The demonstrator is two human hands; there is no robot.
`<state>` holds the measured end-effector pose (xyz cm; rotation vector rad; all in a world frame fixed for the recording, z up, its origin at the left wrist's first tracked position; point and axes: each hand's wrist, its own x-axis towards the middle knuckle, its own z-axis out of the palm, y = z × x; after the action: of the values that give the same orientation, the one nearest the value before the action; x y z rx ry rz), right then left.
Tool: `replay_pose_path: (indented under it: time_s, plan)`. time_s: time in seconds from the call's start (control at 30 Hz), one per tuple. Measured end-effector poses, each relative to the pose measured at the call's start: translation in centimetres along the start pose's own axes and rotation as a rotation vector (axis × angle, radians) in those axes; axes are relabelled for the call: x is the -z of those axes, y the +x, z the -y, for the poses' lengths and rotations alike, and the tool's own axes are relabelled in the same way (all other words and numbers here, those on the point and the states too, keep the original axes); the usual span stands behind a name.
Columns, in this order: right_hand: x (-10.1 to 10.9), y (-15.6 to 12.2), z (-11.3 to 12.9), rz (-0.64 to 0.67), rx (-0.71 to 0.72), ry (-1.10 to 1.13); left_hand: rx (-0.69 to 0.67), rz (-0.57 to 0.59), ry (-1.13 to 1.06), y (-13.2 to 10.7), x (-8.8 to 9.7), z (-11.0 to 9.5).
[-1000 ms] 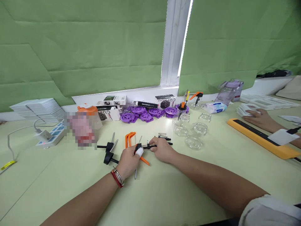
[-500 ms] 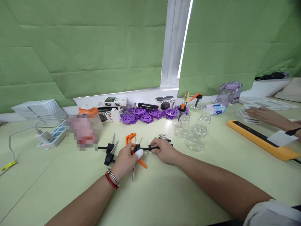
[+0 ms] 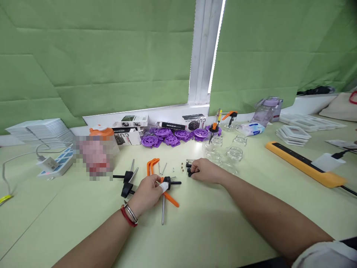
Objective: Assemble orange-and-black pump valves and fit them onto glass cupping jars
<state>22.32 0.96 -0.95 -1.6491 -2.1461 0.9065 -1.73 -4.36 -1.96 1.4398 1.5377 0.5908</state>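
My left hand (image 3: 149, 190) is closed on a small black clamp part (image 3: 168, 182) with a short rod sticking out to the right; a white bandage wraps one fingertip. An orange clamp frame (image 3: 153, 166) and steel rods (image 3: 163, 208) lie around that hand. My right hand (image 3: 205, 170) rests further right on the table, fingers curled over a small black piece (image 3: 189, 172) next to a spring (image 3: 190, 161) and tiny loose bits. Two more black knobs on rods (image 3: 127, 183) lie to the left.
Clear glass jars (image 3: 234, 152) stand just beyond my right hand. Purple wheels (image 3: 173, 136), boxes (image 3: 131, 121) and orange-topped sprayers (image 3: 229, 116) line the back edge. A power strip (image 3: 54, 165) sits left, an orange bar (image 3: 304, 163) and card stacks (image 3: 293, 133) right.
My right hand let go of the black part's rod and moved right to the small black piece by the spring. My left hand keeps the part. The other person's hand left the view.
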Motion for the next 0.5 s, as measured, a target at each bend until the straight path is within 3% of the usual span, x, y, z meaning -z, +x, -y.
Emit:
replay_pose_path:
  time_s: [0.1,0.23,0.37,0.43,0.5]
  plan:
    - [0.1,0.0,0.0,0.000,0.017,-0.059,-0.030,-0.063,0.138,0.0,0.4,-0.3]
    - [0.1,0.1,-0.3,0.005,0.044,-0.068,-0.139,-0.209,0.569,-0.3,0.9,-0.9]
    - [0.3,0.3,-0.8,0.023,0.063,-0.036,-0.311,-0.363,0.862,-1.1,0.1,-2.1]
    - [0.3,0.3,-0.9,0.030,0.057,-0.022,-0.459,-0.348,0.908,-1.3,-0.9,-3.1]
    - [0.4,0.3,-1.0,0.030,0.051,-0.017,-0.615,-0.249,0.951,-1.1,-2.0,-4.2]
